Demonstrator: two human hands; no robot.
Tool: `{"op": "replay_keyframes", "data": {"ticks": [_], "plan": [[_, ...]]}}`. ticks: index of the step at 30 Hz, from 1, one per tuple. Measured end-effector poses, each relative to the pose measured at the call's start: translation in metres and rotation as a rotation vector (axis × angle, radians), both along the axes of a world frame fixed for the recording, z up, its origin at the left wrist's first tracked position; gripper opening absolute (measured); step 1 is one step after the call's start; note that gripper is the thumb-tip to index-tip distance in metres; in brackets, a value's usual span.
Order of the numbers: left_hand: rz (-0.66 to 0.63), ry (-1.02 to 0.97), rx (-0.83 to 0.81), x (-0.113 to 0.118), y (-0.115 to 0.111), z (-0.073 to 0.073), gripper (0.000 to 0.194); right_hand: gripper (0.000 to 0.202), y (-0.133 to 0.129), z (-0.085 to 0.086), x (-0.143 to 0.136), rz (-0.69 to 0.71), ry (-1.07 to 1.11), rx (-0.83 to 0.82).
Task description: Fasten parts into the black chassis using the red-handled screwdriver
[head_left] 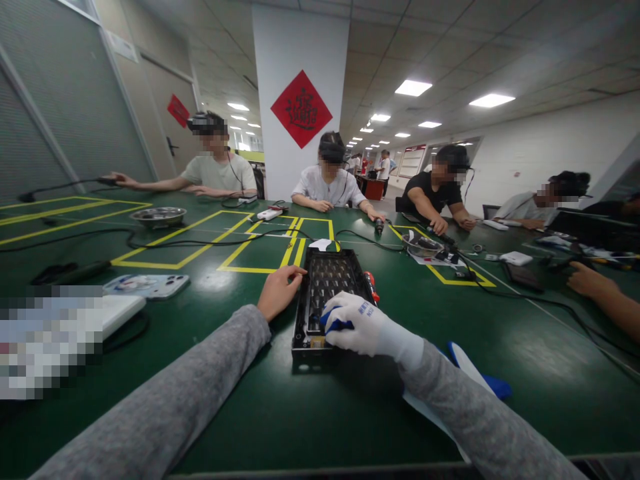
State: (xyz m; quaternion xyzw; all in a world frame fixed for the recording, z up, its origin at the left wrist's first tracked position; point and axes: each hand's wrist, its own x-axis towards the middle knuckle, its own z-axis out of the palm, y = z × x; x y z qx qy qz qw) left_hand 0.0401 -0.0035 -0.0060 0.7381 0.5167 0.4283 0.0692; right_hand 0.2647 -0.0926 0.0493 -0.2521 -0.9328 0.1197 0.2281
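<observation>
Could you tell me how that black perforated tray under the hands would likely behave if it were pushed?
The black tray lies flat and low, so it probably slides, not tips. It looks rigid. The left hand steadies its edge.

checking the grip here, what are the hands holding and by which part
The bare left hand steadies the black tray by its left edge. The gloved right hand rests on its near right part; whether it grips anything cannot be told.

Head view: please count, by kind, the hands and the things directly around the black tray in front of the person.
Black perforated plastic tray: 1
Bare left hand, resting on the tray's left edge: 1
White-gloved right hand with blue fingertips, on the tray: 1
Red-handled tool, at the tray's right side: 1
Spare white and blue glove, lying on the green table: 1
Total: 5
</observation>
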Motion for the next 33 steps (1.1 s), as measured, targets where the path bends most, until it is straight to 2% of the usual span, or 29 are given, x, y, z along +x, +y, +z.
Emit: {"op": "replay_keyframes", "data": {"ticks": [7, 19, 28, 33], "plan": [[-0.007, -0.005, 0.004, -0.0006, 0.0001, -0.0007, 0.027, 0.009, -0.0003, -0.001, 0.0009, 0.01, -0.013, -0.06], [-0.007, 0.002, -0.005, -0.0003, 0.0003, -0.0003, 0.028, 0.009, 0.0026, -0.0022, 0.0001, 0.021, -0.006, 0.014], [-0.004, -0.008, 0.002, -0.0007, 0.0008, -0.0017, 0.027, 0.01, 0.0022, 0.0011, 0.0008, 0.059, -0.01, -0.086], [-0.017, -0.007, -0.007, -0.0001, 0.0007, -0.0004, 0.027, 0.01, 0.0007, 0.0024, 0.0006, 0.044, -0.03, -0.071]]}}
